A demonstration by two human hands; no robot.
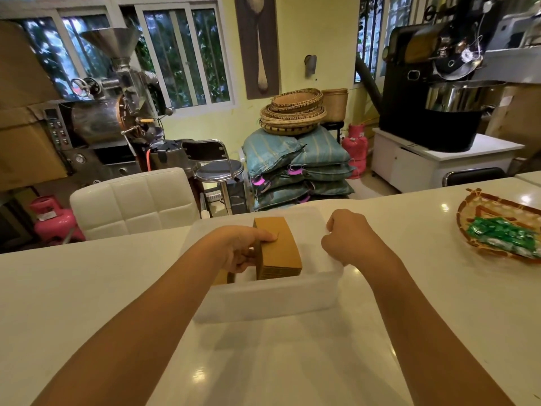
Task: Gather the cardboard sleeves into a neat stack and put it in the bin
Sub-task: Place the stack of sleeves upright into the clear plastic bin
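Observation:
A stack of brown cardboard sleeves [279, 247] sits inside a translucent white plastic bin [269, 297] on the white table. My left hand [243, 249] grips the stack's left side, thumb pressed on its top face and fingers curled underneath. More brown cardboard [223, 277] shows in the bin below my left wrist, partly hidden. My right hand [349, 237] is curled over the bin's right rim, fingers closed on the edge.
A woven tray [494, 227] with green wrapped packets lies on the table at the right. Past the table's far edge stand a white padded chair [134, 203], a metal stool, stacked sacks with baskets, pink gas cylinders and roasting machines.

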